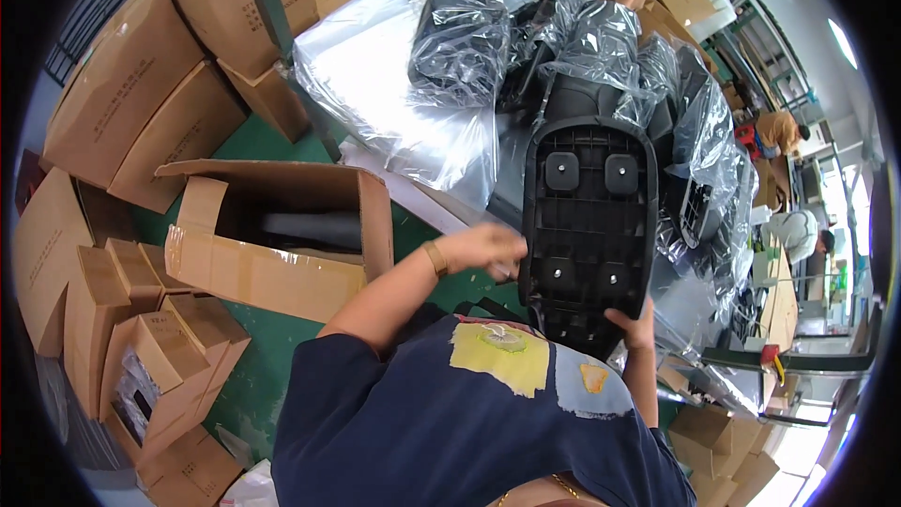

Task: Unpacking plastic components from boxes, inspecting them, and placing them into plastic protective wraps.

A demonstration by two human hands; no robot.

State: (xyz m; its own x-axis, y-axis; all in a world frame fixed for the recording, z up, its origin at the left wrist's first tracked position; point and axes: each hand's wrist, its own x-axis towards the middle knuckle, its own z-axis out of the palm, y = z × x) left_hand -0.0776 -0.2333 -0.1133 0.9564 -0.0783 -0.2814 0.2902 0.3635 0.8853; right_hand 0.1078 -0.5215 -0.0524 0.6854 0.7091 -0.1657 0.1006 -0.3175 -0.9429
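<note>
Black seat base upright, long axis vertical — left hand grips its left edge, right hand clasps the bottom.

To your left an open cardboard box lies on its side on the green floor, a grey piece inside it. Stacked cartons fill the upper left, smaller open boxes the lower left. Ahead, black parts wrapped in clear plastic pile up beside a silvery bag. Other workers stand at the right edge.
</note>
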